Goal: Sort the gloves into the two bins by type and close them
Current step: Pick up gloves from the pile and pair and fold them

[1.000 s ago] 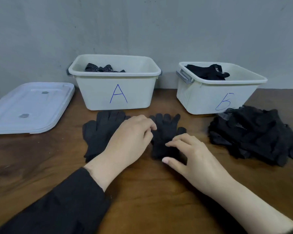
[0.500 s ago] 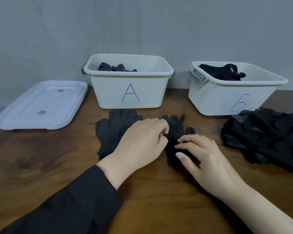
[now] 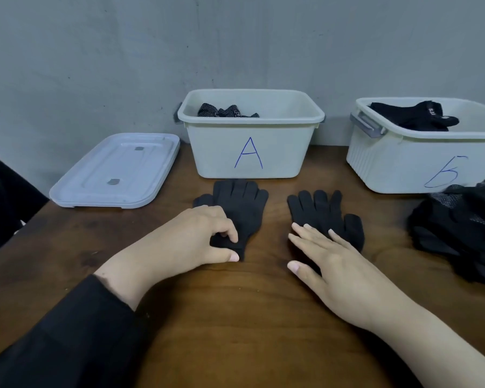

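Two black knit gloves lie flat on the worktop (image 3: 263, 317), apart, in front of bin A (image 3: 249, 152). Left hand (image 3: 191, 242): fingers curled, pinching the cuff of the left glove (image 3: 241, 203). Right hand (image 3: 336, 264): fingers straight, slightly spread, resting on the right glove (image 3: 319, 211). Bin B (image 3: 409, 163) sits to the right w/ a black glove inside; bin A holds dotted gloves. Glove pile (image 3: 459, 231) at far right, just in front of bin B. Lid (image 3: 115, 172) lies left of bin A.
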`<state>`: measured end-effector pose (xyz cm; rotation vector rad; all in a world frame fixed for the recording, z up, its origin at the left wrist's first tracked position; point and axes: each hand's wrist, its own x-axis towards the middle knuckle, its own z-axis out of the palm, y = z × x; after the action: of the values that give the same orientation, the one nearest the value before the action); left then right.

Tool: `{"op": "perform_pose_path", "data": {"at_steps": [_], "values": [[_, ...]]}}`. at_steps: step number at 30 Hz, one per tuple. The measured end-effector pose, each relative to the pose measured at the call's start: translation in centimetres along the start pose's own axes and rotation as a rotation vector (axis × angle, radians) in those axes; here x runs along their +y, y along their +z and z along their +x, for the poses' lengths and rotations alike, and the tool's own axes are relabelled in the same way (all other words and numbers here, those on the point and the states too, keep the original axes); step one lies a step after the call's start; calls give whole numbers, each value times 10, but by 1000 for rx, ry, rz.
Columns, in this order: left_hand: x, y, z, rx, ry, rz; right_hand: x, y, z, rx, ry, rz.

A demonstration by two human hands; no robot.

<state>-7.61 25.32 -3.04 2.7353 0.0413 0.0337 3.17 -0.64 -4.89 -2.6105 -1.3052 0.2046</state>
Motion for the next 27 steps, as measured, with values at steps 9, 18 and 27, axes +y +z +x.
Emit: {"op": "perform_pose_path", "data": {"at_steps": [9, 18, 27], "values": [[5, 2, 0, 26, -13, -56, -1, -1, -3, 54, 4, 74], [19, 2, 1, 391, -101, -305, 4, -4, -5, 205, 70, 323], [69, -11, 40, 591, -91, -675, 9, -11, -5, 427, 140, 675]]}}
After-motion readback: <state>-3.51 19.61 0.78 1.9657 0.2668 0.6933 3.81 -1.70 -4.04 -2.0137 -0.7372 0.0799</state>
